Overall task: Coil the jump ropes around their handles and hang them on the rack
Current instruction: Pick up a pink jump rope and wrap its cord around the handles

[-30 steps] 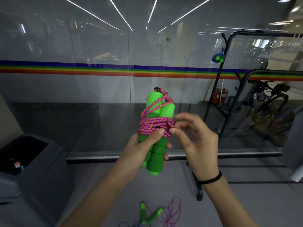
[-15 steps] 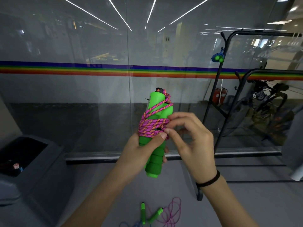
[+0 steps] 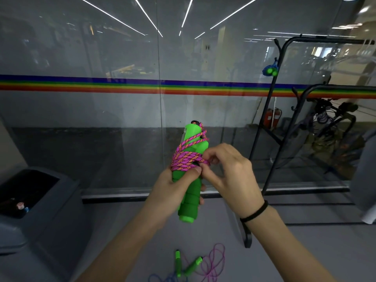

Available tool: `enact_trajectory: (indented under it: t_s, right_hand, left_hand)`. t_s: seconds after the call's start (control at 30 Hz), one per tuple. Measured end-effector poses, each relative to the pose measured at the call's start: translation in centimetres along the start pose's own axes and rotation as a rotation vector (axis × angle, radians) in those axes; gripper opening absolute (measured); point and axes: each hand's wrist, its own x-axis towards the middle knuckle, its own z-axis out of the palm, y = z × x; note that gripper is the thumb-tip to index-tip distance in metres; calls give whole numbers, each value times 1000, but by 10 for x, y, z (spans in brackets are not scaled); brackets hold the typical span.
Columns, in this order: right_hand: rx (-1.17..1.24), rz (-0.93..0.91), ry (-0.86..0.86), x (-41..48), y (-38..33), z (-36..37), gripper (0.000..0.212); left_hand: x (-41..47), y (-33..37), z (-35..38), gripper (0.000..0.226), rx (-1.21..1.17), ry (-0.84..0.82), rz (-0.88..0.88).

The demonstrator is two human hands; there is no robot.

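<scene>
A person is standing before a glass wall with a rainbow stripe, holding up a pair of bright green foam jump-rope handles side by side and nearly upright at chest height. A pink-and-orange braided rope is sitting in a tight coil around the handles' middle, with a few strands crossing up toward their tops. The left hand is gripping the lower half of the handles, fingers curled round them and the thumb pressing across the front just below the coil. The right hand, a black band on its wrist, is pinching the rope at the coil's right edge between thumb and curled fingertips. To the right, a black tubular metal rack is standing against the glass, with a wound blue rope with green handle ends hanging on one of its hooks. Loose ropes with green handles are lying on the grey floor below the hands, and a grey bin is sitting at the left.
</scene>
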Motion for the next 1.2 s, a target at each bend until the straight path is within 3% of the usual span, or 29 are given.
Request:
enact_trajectory:
  t_s: [0.13, 0.23, 0.33, 0.43, 0.57, 0.63, 0.77, 0.93, 1.03, 1.2]
  right_hand:
    - [-24, 43, -156, -1, 3, 6, 14]
    - [-50, 69, -180, -5, 2, 9, 29]
    - [-65, 102, -181, -10, 2, 11, 29]
    - [100, 200, -192, -9, 4, 8, 8]
    - [355, 391, -339, -1, 9, -4, 18]
    - [490, 445, -370, 0, 11, -4, 15]
    - [511, 476, -281, -5, 9, 6, 14]
    - [404, 389, -124, -9, 0, 14, 16]
    - [409, 339, -66, -10, -4, 19, 17]
    - [472, 361, -30, -18, -10, 30, 16]
  left_hand:
    - [1, -5, -2, 15, 27, -21, -81]
    - [1, -10, -2, 18, 24, -40, -116]
    - [1, -13, -4, 19, 30, -54, -132]
    - [2, -16, -9, 17, 23, -48, -129]
    - [2, -18, -18, 9, 54, -64, -86]
    - [4, -21, -24, 18, 62, -72, -55]
    - [13, -29, -35, 36, 83, -28, 46]
    - [19, -39, -45, 31, 139, -8, 101]
    - [21, -47, -54, 26, 79, -81, 118]
    - [17, -67, -70, 42, -38, -180, 86]
